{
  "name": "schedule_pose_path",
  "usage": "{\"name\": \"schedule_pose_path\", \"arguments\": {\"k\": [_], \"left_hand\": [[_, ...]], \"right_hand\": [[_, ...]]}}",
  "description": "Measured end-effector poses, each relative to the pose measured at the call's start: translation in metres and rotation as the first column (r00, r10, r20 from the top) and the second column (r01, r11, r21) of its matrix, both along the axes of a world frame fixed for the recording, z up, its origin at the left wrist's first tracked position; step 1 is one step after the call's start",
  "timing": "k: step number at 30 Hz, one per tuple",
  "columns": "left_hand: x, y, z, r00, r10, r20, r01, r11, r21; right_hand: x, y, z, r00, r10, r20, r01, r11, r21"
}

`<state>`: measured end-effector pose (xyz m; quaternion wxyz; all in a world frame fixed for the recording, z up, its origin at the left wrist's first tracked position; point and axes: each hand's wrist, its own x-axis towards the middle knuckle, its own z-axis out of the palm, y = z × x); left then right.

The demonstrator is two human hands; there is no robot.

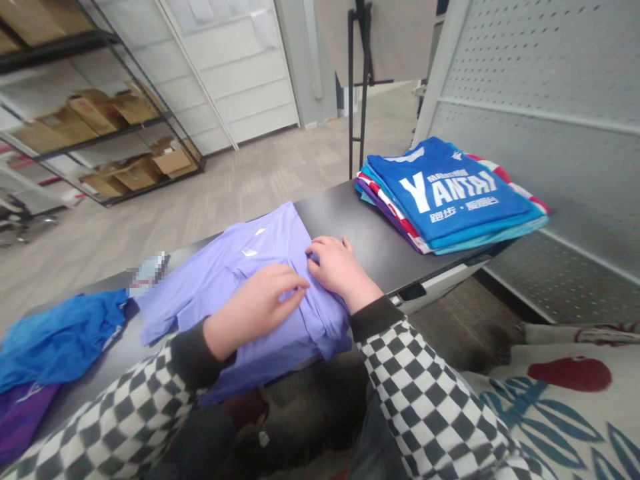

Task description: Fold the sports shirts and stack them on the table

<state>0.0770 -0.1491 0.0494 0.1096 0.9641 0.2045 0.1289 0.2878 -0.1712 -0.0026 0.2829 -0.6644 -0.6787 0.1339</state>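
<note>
A lavender shirt with small white marks lies spread on the dark table, its lower part bunched and hanging over the near edge. My left hand is over the middle of the shirt, thumb and fingertips drawn together in a pinch at the fabric. My right hand rests at the shirt's right edge, its fingers curled onto the cloth. How much fabric each hand grips is partly hidden by the fingers.
A stack of folded shirts, topped by a blue printed shirt, sits at the table's right end. A crumpled blue garment and a purple one lie at left, near a blurred packet. Shelves hold cardboard boxes.
</note>
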Motion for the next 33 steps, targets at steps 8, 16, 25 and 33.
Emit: {"name": "schedule_pose_path", "arguments": {"k": [8,16,25,33], "left_hand": [[-0.003,-0.057,-0.028,0.989,-0.072,-0.126,0.079,0.996,0.049],[-0.01,-0.06,-0.013,0.995,-0.034,-0.097,0.036,0.999,0.023],[-0.017,-0.07,-0.036,0.996,-0.03,-0.086,0.044,0.984,0.17],[-0.042,-0.089,-0.031,1.0,0.005,0.02,-0.008,0.992,0.124]], "right_hand": [[0.0,0.002,-0.004,1.0,-0.007,0.003,0.007,1.0,0.023],[0.002,0.002,-0.004,1.0,0.012,-0.003,-0.011,1.0,0.011],[0.003,0.004,-0.009,1.0,0.012,0.0,-0.012,0.999,0.033],[0.002,0.006,-0.012,1.0,0.015,0.012,-0.015,0.999,0.045]]}}
